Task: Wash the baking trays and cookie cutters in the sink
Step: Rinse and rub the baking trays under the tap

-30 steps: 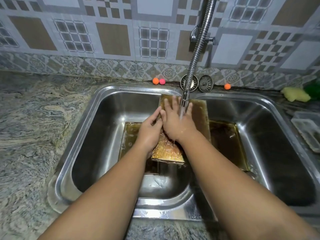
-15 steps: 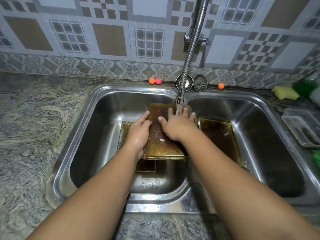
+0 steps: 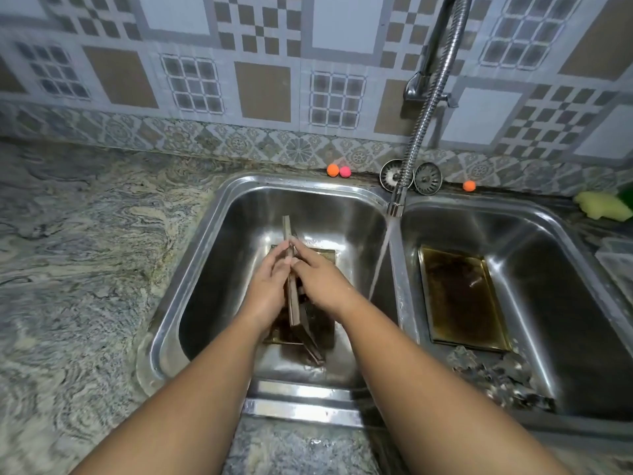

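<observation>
In the left basin [image 3: 205,269] of the steel sink, a brown baking tray [image 3: 287,228] stands on its edge, seen almost edge-on. My left hand [image 3: 267,289] holds its left face. My right hand [image 3: 320,282] presses flat against its right face. A second tray [image 3: 325,255] lies flat under them on the basin floor. A third, dark and greasy tray [image 3: 459,296] lies in the right basin [image 3: 555,255]. Several dark cookie cutters [image 3: 496,375] sit in front of it.
Water runs from the flexible tap [image 3: 397,200] onto the divider between the basins. Two strainers [image 3: 427,178] and small orange and pink balls [image 3: 333,170] line the back rim. A yellow sponge [image 3: 601,205] and a clear container [image 3: 616,262] lie at the right. Granite counter [image 3: 85,252] spreads to the left.
The tray was flat under the tap with my right palm on it. It now stands on edge, moved left out of the stream into the left basin, between both hands.
</observation>
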